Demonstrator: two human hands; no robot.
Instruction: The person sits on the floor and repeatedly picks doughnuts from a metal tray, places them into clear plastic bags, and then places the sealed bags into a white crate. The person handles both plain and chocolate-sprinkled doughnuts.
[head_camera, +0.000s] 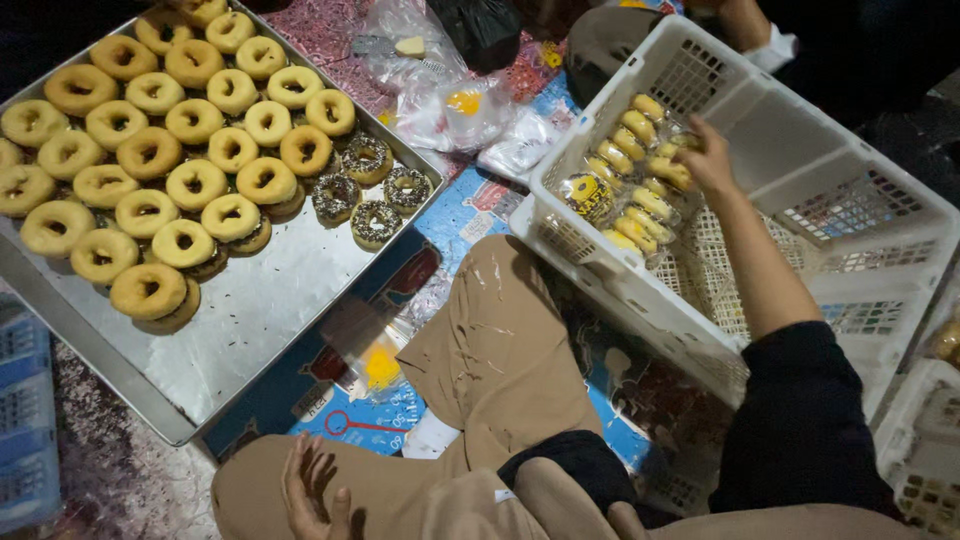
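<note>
Resting upright in the crate (740, 130): bagged donuts (640, 170), right hand (705, 160) gripping, left hand (310, 490) open.

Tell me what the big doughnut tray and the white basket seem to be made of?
The doughnut tray looks like bare metal, likely aluminium or steel: dull grey sheen, soft reflections, folded rim. The white basket looks like moulded plastic: matte white, lattice walls, thick rounded rim.

Your right-hand fingers (690, 140) touch clear bags of yellow donuts (630, 180), stacked side by side in the white basket (800, 130).
</note>
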